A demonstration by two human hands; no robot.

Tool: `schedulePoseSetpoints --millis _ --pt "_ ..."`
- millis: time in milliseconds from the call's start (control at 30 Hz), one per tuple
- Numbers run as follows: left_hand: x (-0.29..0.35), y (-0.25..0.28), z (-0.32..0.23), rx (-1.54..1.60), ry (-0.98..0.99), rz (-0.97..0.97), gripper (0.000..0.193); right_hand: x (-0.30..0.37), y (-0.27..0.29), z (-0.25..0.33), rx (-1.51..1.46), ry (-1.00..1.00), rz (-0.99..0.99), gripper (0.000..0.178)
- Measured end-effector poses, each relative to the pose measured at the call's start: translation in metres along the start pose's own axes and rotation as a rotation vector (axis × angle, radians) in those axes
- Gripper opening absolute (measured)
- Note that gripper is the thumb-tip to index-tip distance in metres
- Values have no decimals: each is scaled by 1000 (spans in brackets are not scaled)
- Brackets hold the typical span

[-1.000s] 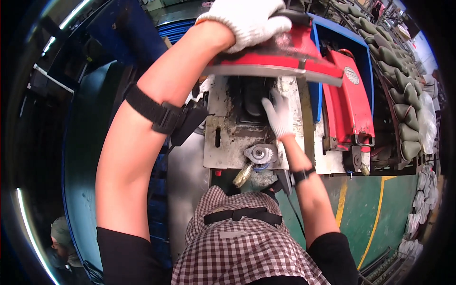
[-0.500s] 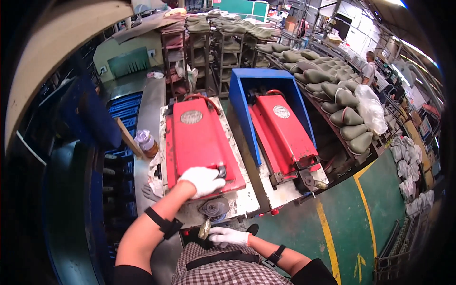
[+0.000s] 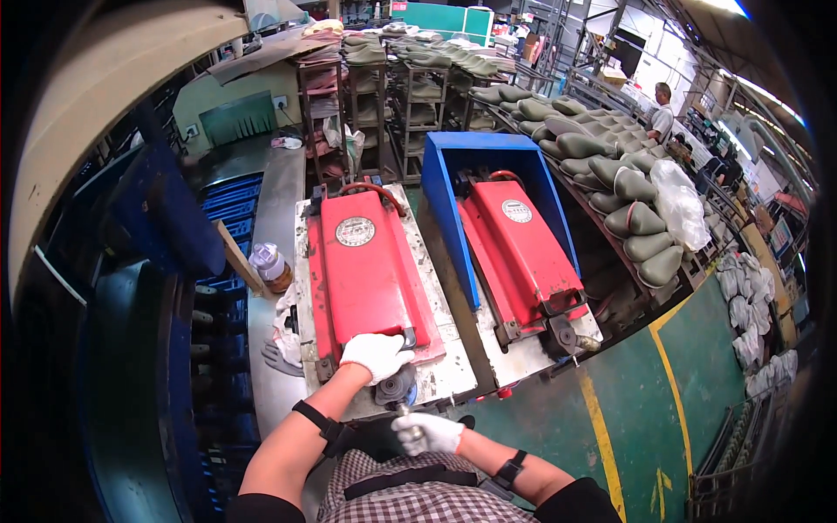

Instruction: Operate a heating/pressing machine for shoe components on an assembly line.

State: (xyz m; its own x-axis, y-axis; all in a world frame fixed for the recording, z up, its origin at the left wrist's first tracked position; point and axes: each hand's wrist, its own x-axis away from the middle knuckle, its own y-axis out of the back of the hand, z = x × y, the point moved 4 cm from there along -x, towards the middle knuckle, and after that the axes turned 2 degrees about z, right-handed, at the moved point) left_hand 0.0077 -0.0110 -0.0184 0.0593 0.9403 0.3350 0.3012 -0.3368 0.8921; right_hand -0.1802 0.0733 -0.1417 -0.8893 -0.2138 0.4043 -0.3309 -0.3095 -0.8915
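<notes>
My left hand, in a white glove, is closed around the black handle at the near end of a red metal cover. This cover lies over the left machine's worn white base. Just below, a dark round hub sits at the base's front edge. My right hand, also gloved, has its fingers wrapped round a short metal lever reaching from the hub toward me. The glove hides most of the lever.
A second red-covered machine stands right, under a blue metal hood. Left are a bottle, a rag and a grey glove on a metal ledge. Green boot-shaped pieces fill the rack behind. Another person stands far right.
The red cover has come down onto the base, with my left hand on its handle. My right hand, earlier beside the lever, now grips it, and the lever has swung right.
</notes>
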Motion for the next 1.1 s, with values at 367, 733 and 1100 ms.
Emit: schedulePoseSetpoints --millis 367,733,1100 --pt "58 -24 -3 163 -229 -776 40 57 -34 74 1677 883 -1128 42" --pt "419 -295 162 279 2035 -876 74 32 -23 66 2046 886 -1213 34" --pt "572 -469 260 1806 2073 -1280 77 35 9 67 1753 716 -1241 31"
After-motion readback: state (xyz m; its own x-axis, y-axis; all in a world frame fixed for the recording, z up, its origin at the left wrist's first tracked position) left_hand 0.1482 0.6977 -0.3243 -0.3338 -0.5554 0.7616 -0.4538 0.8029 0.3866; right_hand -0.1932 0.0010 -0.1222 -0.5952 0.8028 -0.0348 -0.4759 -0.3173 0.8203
